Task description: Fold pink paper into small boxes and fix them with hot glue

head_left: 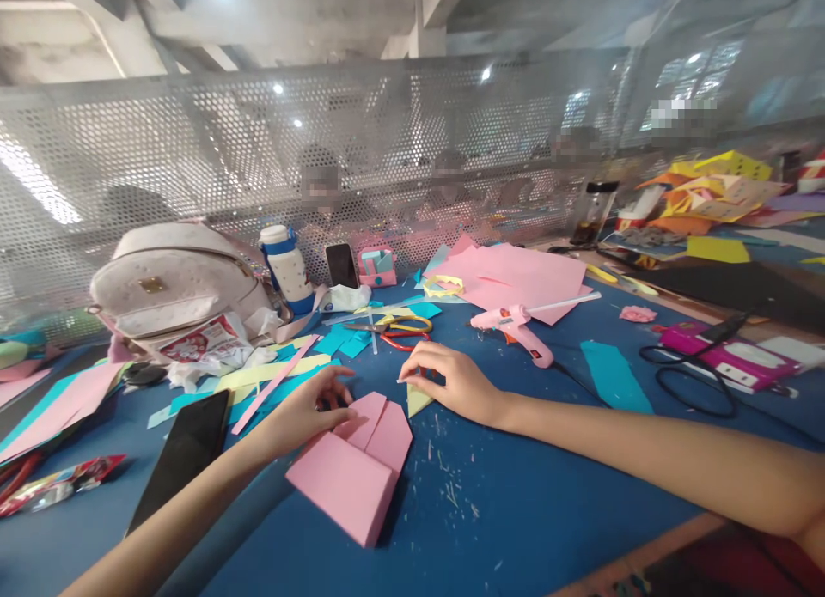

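A folded pink paper piece (348, 485) lies on the blue table (516, 511), its flaps pointing away. My left hand (315, 408) rests at its upper left edge, fingers apart and curved, the thumb near a flap. To the right, my right hand (455, 382) has thumb and forefinger pinched together; anything between them is too small to name. Under its fingertips lies a small yellow paper piece (418, 399). Beyond it sit yellow and red scissors (406, 325) and a pink glue gun (516, 326).
A black phone (184, 451) lies by my left forearm. Behind stand a white backpack (180, 279) and a bottle (287, 271). Large pink sheets (516, 275) are at the back, a blue strip (615, 375) and magenta power strip (728, 356) at the right. People sit beyond a perforated screen (225, 150).
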The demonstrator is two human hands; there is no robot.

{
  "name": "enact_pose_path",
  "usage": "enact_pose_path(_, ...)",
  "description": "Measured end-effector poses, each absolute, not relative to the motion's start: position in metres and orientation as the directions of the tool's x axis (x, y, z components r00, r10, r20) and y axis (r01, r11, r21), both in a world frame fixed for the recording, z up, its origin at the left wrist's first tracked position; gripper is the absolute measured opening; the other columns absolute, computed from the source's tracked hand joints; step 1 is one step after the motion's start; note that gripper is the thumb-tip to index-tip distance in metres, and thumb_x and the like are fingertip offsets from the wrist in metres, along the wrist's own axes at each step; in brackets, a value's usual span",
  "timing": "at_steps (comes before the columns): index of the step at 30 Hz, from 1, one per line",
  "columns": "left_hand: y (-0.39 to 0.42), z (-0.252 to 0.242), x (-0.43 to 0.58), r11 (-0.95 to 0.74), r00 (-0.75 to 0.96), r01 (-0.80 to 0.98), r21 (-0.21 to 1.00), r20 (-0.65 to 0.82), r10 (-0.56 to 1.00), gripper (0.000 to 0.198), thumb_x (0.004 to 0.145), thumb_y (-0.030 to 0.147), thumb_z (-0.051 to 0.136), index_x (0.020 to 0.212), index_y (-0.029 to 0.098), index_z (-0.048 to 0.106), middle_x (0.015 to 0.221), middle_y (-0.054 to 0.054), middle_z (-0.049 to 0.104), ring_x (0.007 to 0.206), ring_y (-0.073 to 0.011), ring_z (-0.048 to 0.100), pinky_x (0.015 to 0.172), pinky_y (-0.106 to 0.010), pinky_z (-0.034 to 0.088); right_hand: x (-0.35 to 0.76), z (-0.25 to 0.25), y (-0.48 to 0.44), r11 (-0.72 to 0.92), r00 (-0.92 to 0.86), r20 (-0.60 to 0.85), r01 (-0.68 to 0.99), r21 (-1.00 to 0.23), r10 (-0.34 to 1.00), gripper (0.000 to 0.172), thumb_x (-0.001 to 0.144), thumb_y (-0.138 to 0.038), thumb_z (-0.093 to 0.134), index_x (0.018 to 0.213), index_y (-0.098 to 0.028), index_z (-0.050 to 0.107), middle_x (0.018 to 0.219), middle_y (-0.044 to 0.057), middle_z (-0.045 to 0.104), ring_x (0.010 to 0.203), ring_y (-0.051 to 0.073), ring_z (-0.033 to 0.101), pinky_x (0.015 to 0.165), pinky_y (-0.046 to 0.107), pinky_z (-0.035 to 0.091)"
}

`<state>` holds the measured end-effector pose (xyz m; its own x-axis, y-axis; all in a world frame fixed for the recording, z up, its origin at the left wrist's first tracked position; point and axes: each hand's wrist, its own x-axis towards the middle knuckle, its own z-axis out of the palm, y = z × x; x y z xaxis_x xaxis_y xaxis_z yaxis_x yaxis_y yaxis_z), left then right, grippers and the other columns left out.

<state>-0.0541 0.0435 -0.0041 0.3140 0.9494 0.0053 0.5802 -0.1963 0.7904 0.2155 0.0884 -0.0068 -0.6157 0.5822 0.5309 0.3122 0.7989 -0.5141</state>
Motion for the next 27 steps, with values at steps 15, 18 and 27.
enact_pose_path(15, 0.031, 0.028, -0.05, -0.255, 0.47, 0.554, 0.792, -0.044, 0.882, 0.012, 0.076, 0.025, 0.067, 0.072, 0.017, 0.059, 0.075, 0.001, 0.062, 0.075, -0.0146, 0.059, 0.072, -0.026, 0.048, 0.221, -0.011, 0.096, 0.796, -0.648, 0.474, 0.397, -0.457, 0.596, 0.015, 0.096, -0.021, 0.048, 0.103, -0.02, 0.061, 0.101, 0.004, 0.062, 0.097, 0.017, 0.056, 0.086, 0.031, 0.044)
enact_pose_path(18, 0.028, 0.035, -0.05, -0.319, 0.414, 0.461, 0.828, 0.117, 0.903, 0.015, 0.078, 0.024, 0.069, 0.073, 0.017, 0.057, 0.075, 0.001, 0.058, 0.072, -0.0128, 0.058, 0.068, -0.024, 0.048, 0.223, -0.008, 0.098, 0.794, -0.611, 0.51, 0.41, -0.449, 0.605, 0.019, 0.098, -0.021, 0.044, 0.1, -0.021, 0.063, 0.102, 0.006, 0.059, 0.103, 0.02, 0.053, 0.091, 0.035, 0.042)
enact_pose_path(27, 0.006, 0.039, -0.04, -0.597, 0.234, 0.238, 0.766, 0.552, 0.801, 0.019, 0.081, 0.008, 0.067, 0.082, 0.021, 0.052, 0.078, 0.002, 0.064, 0.077, -0.013, 0.063, 0.071, -0.025, 0.051, 0.222, 0.009, 0.073, 0.882, -0.59, 0.679, 0.134, -0.451, 0.437, 0.03, 0.102, -0.033, 0.036, 0.096, -0.019, 0.062, 0.097, 0.006, 0.061, 0.096, 0.019, 0.052, 0.091, 0.036, 0.037)
